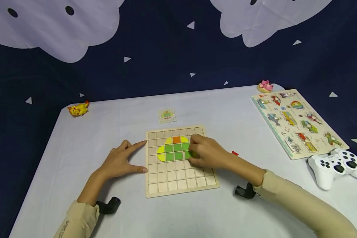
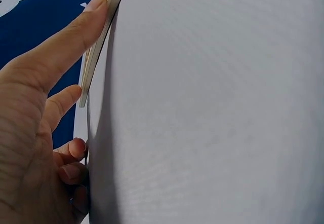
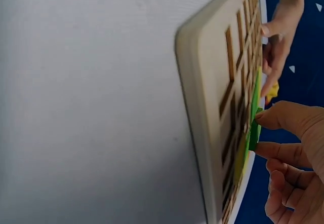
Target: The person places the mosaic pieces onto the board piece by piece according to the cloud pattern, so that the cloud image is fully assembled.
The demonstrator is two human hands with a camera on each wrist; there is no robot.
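A wooden grid board point(image 1: 176, 184) lies on the white table, its middle cells filled with green squares, an orange square point(image 1: 176, 139) and yellow rounded pieces point(image 1: 161, 149). My right hand point(image 1: 209, 152) is over the right part of this pattern. Between thumb and index finger it pinches a green square tile point(image 3: 254, 133), held tilted close over the cells. Some pieces are hidden beneath that hand. At the board's left edge, my left hand point(image 1: 119, 162) rests with thumb and index finger spread, both tips touching the frame.
Behind the board lies a small pattern card point(image 1: 167, 115). A small red piece point(image 1: 235, 153) lies beyond the right forearm. Farther right are a picture puzzle board point(image 1: 297, 124) and a white game controller point(image 1: 336, 167). Yellow point(image 1: 78, 109) and pink point(image 1: 265, 86) figurines stand along the back edge.
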